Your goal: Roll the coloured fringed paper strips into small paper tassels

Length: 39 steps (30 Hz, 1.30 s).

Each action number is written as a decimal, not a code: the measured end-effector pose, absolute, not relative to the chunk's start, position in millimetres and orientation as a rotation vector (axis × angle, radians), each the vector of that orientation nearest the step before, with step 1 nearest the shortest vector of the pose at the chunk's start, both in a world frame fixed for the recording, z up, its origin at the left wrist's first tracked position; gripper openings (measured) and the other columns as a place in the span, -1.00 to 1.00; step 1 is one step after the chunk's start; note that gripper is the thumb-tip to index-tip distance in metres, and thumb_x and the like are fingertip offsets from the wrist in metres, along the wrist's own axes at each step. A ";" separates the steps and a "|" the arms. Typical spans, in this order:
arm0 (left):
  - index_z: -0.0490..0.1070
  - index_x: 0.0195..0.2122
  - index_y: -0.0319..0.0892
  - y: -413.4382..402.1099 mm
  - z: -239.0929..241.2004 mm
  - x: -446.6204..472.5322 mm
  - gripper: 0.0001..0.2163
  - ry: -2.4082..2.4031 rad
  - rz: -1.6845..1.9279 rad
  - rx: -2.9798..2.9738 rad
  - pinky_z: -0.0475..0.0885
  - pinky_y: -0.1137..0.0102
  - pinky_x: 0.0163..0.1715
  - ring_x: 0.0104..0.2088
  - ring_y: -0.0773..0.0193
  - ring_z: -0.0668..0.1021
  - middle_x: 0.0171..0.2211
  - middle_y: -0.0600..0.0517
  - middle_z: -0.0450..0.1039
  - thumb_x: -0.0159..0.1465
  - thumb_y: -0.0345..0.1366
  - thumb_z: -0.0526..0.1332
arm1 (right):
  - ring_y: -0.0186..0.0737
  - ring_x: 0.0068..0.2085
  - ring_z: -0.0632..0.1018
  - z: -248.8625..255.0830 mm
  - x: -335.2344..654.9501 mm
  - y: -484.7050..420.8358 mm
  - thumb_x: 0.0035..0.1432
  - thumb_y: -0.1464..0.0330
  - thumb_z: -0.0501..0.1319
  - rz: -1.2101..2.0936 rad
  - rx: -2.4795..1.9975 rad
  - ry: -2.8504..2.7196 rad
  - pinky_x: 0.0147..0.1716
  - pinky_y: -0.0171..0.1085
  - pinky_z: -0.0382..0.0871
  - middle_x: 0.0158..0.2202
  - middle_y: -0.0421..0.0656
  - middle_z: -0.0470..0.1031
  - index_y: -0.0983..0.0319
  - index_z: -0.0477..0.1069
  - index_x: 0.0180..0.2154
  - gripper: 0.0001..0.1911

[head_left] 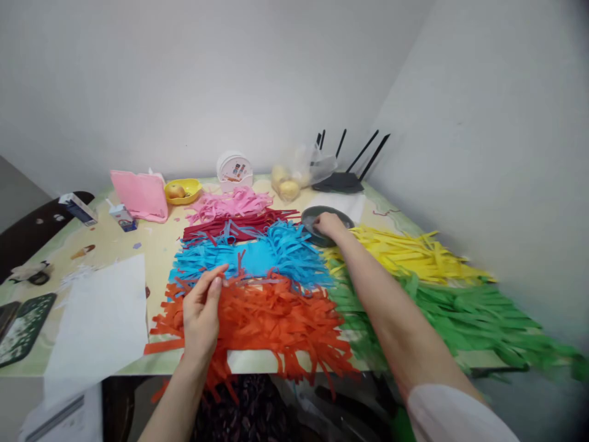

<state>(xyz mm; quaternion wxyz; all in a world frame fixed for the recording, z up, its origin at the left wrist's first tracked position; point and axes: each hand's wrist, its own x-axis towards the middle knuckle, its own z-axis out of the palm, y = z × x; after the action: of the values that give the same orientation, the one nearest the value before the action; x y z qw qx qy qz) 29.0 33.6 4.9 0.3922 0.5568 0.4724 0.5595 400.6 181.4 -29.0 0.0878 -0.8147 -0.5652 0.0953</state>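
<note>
My left hand point(202, 310) is above the left part of an orange fringed paper bundle point(271, 313). Its thumb and index finger are drawn close together; whatever is between them is too small to make out. My right hand point(330, 226) reaches into a dark round plate point(347, 219), fingertips pinched down at its inside; what they hold is hidden. Beyond the orange strips lies a blue fringed bundle point(253, 258) with a flat middle. Dark red strips point(230, 225) and pink strips point(234, 204) follow farther back. Under and beside my right forearm are yellow strips point(414, 252) and green strips point(469, 319).
At the left are a white paper sheet point(103, 319), a pink stand-up case point(140, 195), a drink carton point(123, 217) and a phone point(27, 328). A yellow bowl point(191, 189), a bag of round yellow items point(289, 187) and a black router point(338, 182) stand at the back.
</note>
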 end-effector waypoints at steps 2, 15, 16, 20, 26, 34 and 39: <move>0.58 -0.07 -0.15 32.3 4.8 31.8 -0.71 1.171 1.355 1.449 0.43 0.38 -0.06 -0.22 0.24 0.59 -0.31 0.01 0.59 0.29 -0.13 0.24 | -0.11 -0.02 0.53 -42.4 400.0 188.1 0.28 0.25 0.25 0.309 -2.472 -1.701 -0.06 -0.08 0.48 0.05 0.01 0.44 0.31 0.39 0.06 -0.61; 0.53 -0.33 -0.18 28.6 0.2 39.4 -0.87 1.060 1.353 1.306 0.46 0.44 -0.18 -0.29 0.29 0.59 -0.37 0.02 0.58 0.21 -0.23 0.32 | -0.17 -0.11 0.56 -54.6 415.6 179.4 0.27 0.26 0.24 0.153 -2.516 -1.754 -0.07 -0.11 0.43 -0.12 -0.08 0.55 0.30 0.47 -0.14 -0.77; 0.53 -0.34 -0.18 27.8 0.4 38.6 -0.88 1.058 1.355 1.315 0.45 0.45 -0.18 -0.29 0.30 0.58 -0.36 0.02 0.58 0.20 -0.24 0.32 | -0.17 -0.13 0.56 -53.0 414.7 176.5 0.24 0.31 0.25 0.129 -2.497 -1.743 -0.09 -0.15 0.41 -0.15 -0.07 0.56 0.30 0.49 -0.19 -0.82; 0.54 -0.34 -0.19 23.8 -0.7 33.5 -0.88 1.046 1.351 1.330 0.46 0.43 -0.19 -0.29 0.28 0.58 -0.36 0.01 0.58 0.19 -0.24 0.33 | -0.10 -0.16 0.58 -42.2 408.5 165.2 0.14 0.44 0.23 0.052 -2.407 -1.677 -0.18 -0.25 0.35 -0.20 -0.01 0.61 0.27 0.51 -0.26 -0.89; 0.54 -0.32 -0.19 15.6 -0.7 23.5 -0.87 1.062 1.385 1.331 0.47 0.40 -0.15 -0.25 0.26 0.59 -0.33 0.00 0.58 0.20 -0.25 0.33 | -0.11 -0.05 0.60 -9.4 358.2 130.8 0.28 0.39 0.08 -0.035 -2.154 -1.608 -0.08 -0.28 0.38 -0.08 0.06 0.60 0.31 0.43 -0.06 -0.74; 0.53 -0.33 -0.19 4.1 6.7 24.4 -0.90 1.095 1.387 1.438 0.47 0.39 -0.15 -0.25 0.24 0.59 -0.34 -0.01 0.58 0.22 -0.28 0.29 | -0.18 -0.31 0.67 13.9 212.2 23.4 0.20 0.32 0.20 0.621 -1.235 -1.816 -0.29 -0.26 0.55 -0.34 -0.18 0.65 0.15 0.44 -0.30 -0.93; 0.52 -0.32 -0.19 -4.4 8.1 17.7 -0.91 1.081 1.351 1.554 0.47 0.40 -0.17 -0.26 0.25 0.59 -0.32 -0.01 0.58 0.24 -0.30 0.27 | -0.23 -0.30 0.67 18.6 183.2 -5.1 0.16 0.37 0.24 0.859 -1.106 -1.754 -0.28 -0.30 0.57 -0.30 -0.17 0.66 0.18 0.47 -0.26 -0.92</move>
<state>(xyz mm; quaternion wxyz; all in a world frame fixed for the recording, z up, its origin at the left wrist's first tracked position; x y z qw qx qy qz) 17.7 -4.4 8.1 0.3968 0.6133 0.4266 0.5334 183.2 -5.1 18.6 0.4338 -0.4440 -0.7041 0.3450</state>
